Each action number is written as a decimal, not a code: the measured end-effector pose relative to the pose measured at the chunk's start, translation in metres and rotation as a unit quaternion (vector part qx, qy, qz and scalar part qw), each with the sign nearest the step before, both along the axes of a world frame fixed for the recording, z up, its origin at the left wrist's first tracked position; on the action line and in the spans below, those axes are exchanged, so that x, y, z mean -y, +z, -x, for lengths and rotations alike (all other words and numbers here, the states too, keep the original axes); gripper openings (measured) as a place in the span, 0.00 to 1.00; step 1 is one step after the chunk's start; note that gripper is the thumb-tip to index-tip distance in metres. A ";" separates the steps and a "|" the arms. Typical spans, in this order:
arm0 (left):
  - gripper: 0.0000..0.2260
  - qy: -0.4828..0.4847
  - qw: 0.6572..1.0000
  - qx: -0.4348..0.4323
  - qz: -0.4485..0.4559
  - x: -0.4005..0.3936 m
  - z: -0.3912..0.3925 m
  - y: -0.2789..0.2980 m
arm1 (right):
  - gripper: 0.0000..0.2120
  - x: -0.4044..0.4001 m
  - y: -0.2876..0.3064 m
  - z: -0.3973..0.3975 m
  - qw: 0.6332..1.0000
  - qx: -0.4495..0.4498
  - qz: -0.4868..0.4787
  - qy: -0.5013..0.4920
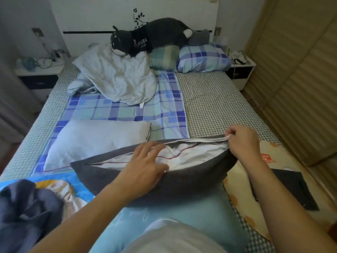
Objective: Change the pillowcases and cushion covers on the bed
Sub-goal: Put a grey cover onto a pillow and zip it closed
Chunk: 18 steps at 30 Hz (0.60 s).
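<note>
A dark grey cushion cover lies across the foot of the bed, its long opening gaping over the white inner pillow. The person's right hand pinches the cover's pale upper edge at the far end of the opening; the left hand lies flat, fingers spread, on the filling. The risk appears plain: a corner of the filling could bunch or snag in the opening if the edge is tugged unevenly. Beyond the cover lies one bare white pillow, farther off one crumpled pale quilt, one blue plaid pillow and one dark plush cat. Beside the cover, one flat grey piece.
</note>
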State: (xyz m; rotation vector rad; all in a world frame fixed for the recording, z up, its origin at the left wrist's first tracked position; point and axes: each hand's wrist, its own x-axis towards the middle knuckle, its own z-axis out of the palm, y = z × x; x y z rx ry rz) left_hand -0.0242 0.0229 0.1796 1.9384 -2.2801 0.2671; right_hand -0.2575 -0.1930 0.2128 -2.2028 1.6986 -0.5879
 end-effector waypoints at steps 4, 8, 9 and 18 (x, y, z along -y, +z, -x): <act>0.27 0.130 0.990 -0.048 -0.019 0.009 -0.024 0.004 | 0.15 -0.005 -0.016 0.019 0.997 0.053 0.005 -0.051; 0.16 0.229 0.959 -0.093 -0.139 0.030 -0.047 0.008 | 0.09 -0.019 -0.027 0.023 0.996 0.034 0.043 -0.072; 0.14 0.197 0.967 -0.078 -0.144 0.028 -0.046 0.008 | 0.10 -0.024 -0.030 0.023 0.995 0.021 0.080 -0.054; 0.12 0.195 0.961 -0.109 -0.163 0.028 -0.029 -0.004 | 0.13 -0.065 -0.042 0.001 0.898 -0.155 0.104 0.398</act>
